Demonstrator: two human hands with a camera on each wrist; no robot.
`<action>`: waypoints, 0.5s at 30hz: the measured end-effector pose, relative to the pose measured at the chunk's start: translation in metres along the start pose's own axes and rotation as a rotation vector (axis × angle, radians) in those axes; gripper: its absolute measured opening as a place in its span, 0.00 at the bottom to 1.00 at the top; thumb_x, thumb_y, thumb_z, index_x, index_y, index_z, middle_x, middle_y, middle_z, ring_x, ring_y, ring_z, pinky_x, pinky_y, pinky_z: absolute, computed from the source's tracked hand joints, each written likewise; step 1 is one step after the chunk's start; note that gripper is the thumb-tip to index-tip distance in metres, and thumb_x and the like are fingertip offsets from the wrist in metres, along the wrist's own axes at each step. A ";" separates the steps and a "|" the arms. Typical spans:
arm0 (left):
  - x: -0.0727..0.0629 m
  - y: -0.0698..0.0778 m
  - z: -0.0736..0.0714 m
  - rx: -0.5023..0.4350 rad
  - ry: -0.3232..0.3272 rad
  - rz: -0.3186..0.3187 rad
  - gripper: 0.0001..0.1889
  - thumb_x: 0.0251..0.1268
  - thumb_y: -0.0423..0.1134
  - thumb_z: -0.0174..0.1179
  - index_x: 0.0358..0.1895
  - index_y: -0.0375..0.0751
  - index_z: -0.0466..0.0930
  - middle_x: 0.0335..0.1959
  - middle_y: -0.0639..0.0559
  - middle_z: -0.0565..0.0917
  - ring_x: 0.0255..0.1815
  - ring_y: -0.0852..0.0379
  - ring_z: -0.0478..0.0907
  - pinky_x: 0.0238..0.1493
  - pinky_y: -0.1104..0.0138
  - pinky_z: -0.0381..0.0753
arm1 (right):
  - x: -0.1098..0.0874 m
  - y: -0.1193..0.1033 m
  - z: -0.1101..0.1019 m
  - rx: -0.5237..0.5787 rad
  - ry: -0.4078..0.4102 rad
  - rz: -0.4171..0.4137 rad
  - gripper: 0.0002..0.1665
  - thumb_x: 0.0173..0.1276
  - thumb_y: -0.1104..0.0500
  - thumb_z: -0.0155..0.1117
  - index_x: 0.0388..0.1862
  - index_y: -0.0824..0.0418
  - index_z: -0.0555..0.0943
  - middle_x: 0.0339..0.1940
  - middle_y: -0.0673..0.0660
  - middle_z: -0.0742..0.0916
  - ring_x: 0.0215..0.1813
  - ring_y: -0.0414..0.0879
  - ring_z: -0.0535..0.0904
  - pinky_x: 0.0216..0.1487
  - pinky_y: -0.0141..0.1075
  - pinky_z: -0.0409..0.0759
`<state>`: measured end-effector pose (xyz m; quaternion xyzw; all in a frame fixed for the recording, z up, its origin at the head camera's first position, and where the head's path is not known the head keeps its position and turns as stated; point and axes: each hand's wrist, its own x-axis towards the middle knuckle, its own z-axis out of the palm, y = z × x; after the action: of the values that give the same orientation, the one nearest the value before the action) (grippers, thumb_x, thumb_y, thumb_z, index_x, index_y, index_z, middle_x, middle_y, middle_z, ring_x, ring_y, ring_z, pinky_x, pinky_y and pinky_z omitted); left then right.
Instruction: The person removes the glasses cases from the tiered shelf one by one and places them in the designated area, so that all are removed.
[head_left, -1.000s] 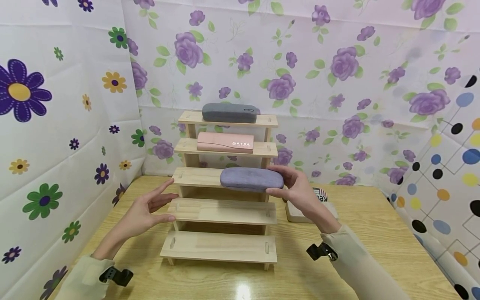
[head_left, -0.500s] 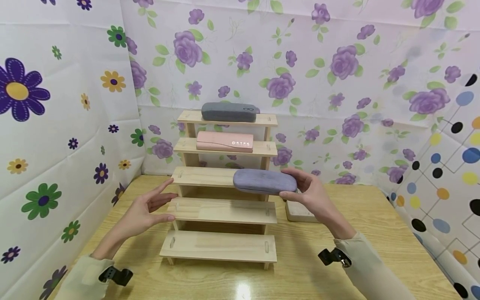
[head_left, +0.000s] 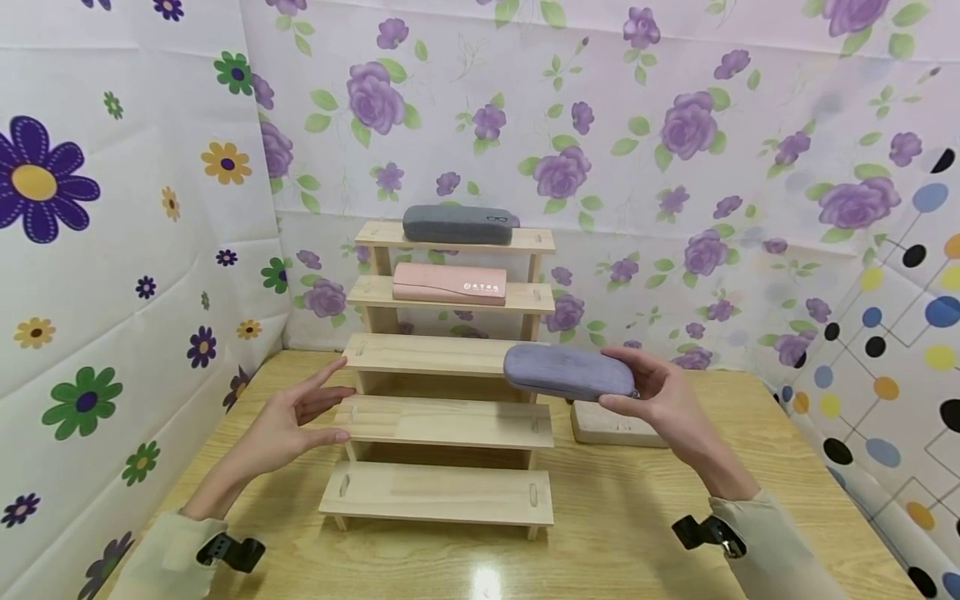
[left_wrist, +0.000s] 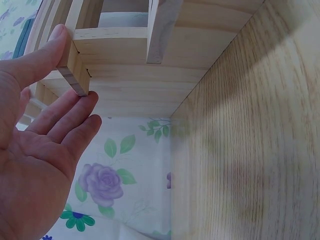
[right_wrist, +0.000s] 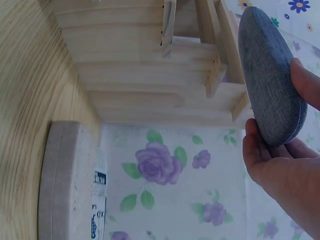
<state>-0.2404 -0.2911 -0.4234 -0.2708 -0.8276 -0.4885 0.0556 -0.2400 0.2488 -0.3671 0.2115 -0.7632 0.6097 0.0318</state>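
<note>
My right hand (head_left: 663,400) pinches the right end of a blue-purple fabric glasses case (head_left: 570,372), which it holds in the air in front of the third board's right end. The right wrist view shows thumb and fingers around one end of this case (right_wrist: 270,80). At the left, my left hand (head_left: 277,425) pinches the end of a board on the stepped wooden rack (head_left: 450,492); in the left wrist view the board end (left_wrist: 75,72) lies between thumb and fingertips. A grey glasses case (head_left: 457,225) rests on the top board, a pink one (head_left: 448,283) below it.
Behind my right hand, a pale box-like item (head_left: 611,427) lies on the wooden table (head_left: 675,517), right of the rack. Flower-patterned cloth (head_left: 480,125) stands behind the rack, and more patterned cloth closes both sides.
The blue-purple case has moved right and slightly down in my right hand, away from the third board. My left hand stays at the rack.
</note>
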 end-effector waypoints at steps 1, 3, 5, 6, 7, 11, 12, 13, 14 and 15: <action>0.000 0.000 0.000 0.001 0.000 0.000 0.54 0.61 0.32 0.78 0.87 0.54 0.54 0.68 0.38 0.80 0.68 0.40 0.77 0.67 0.71 0.75 | -0.003 0.001 -0.003 0.000 0.002 -0.004 0.37 0.70 0.68 0.74 0.77 0.66 0.73 0.69 0.60 0.79 0.60 0.46 0.82 0.53 0.33 0.86; 0.000 0.000 0.000 0.004 0.000 0.000 0.54 0.61 0.32 0.78 0.87 0.54 0.54 0.68 0.37 0.80 0.68 0.40 0.77 0.67 0.71 0.75 | -0.007 0.003 -0.009 0.001 0.005 -0.007 0.37 0.71 0.68 0.73 0.77 0.67 0.72 0.69 0.58 0.80 0.60 0.45 0.82 0.53 0.32 0.86; 0.000 0.000 0.000 0.006 0.000 0.001 0.54 0.61 0.32 0.78 0.87 0.54 0.54 0.68 0.37 0.80 0.68 0.40 0.77 0.67 0.71 0.75 | -0.012 0.006 -0.014 0.000 0.009 -0.013 0.37 0.71 0.69 0.72 0.77 0.67 0.72 0.69 0.56 0.80 0.61 0.44 0.82 0.54 0.31 0.85; 0.000 0.000 0.000 0.008 -0.001 -0.001 0.54 0.62 0.32 0.77 0.87 0.54 0.54 0.68 0.37 0.80 0.68 0.40 0.78 0.67 0.71 0.75 | -0.014 0.007 -0.017 0.001 0.010 -0.018 0.36 0.72 0.70 0.71 0.77 0.67 0.72 0.69 0.56 0.80 0.61 0.44 0.82 0.54 0.31 0.84; 0.000 0.000 0.000 0.008 -0.001 -0.003 0.54 0.62 0.32 0.77 0.87 0.54 0.54 0.68 0.37 0.80 0.68 0.40 0.78 0.67 0.72 0.75 | -0.017 0.008 -0.020 -0.001 0.014 -0.020 0.36 0.72 0.70 0.71 0.77 0.67 0.73 0.68 0.55 0.81 0.61 0.44 0.82 0.54 0.30 0.84; 0.000 0.000 0.000 0.010 -0.001 -0.011 0.54 0.62 0.33 0.77 0.87 0.54 0.53 0.68 0.38 0.80 0.68 0.40 0.78 0.67 0.71 0.75 | -0.025 0.013 -0.030 0.000 0.026 -0.027 0.35 0.72 0.71 0.70 0.77 0.65 0.73 0.68 0.54 0.80 0.60 0.43 0.82 0.53 0.29 0.83; 0.000 0.001 0.000 0.010 0.000 -0.010 0.54 0.62 0.32 0.77 0.87 0.54 0.53 0.68 0.38 0.80 0.68 0.40 0.78 0.67 0.71 0.75 | -0.028 0.014 -0.033 0.007 0.029 -0.028 0.35 0.72 0.72 0.70 0.77 0.66 0.73 0.68 0.54 0.80 0.60 0.42 0.82 0.53 0.29 0.83; 0.000 0.001 0.000 0.009 0.001 -0.009 0.54 0.62 0.32 0.77 0.87 0.54 0.54 0.68 0.37 0.80 0.68 0.40 0.78 0.67 0.71 0.75 | -0.030 0.016 -0.036 0.013 0.033 -0.024 0.35 0.72 0.72 0.70 0.77 0.66 0.73 0.68 0.53 0.80 0.60 0.42 0.82 0.53 0.29 0.83; 0.000 0.001 0.000 0.009 0.001 -0.007 0.54 0.62 0.32 0.78 0.87 0.54 0.54 0.68 0.37 0.80 0.68 0.39 0.77 0.67 0.71 0.75 | -0.033 0.017 -0.038 0.020 0.036 -0.021 0.35 0.72 0.72 0.69 0.77 0.66 0.73 0.68 0.53 0.80 0.60 0.42 0.82 0.53 0.29 0.83; 0.000 0.001 0.000 0.009 0.002 -0.007 0.54 0.62 0.32 0.78 0.87 0.53 0.54 0.68 0.37 0.80 0.68 0.39 0.77 0.67 0.71 0.75 | -0.035 0.020 -0.041 0.022 0.041 -0.020 0.35 0.72 0.73 0.69 0.77 0.67 0.72 0.68 0.52 0.81 0.60 0.41 0.82 0.53 0.28 0.83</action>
<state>-0.2401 -0.2904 -0.4228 -0.2673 -0.8305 -0.4855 0.0559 -0.2238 0.3011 -0.3855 0.2069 -0.7534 0.6220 0.0514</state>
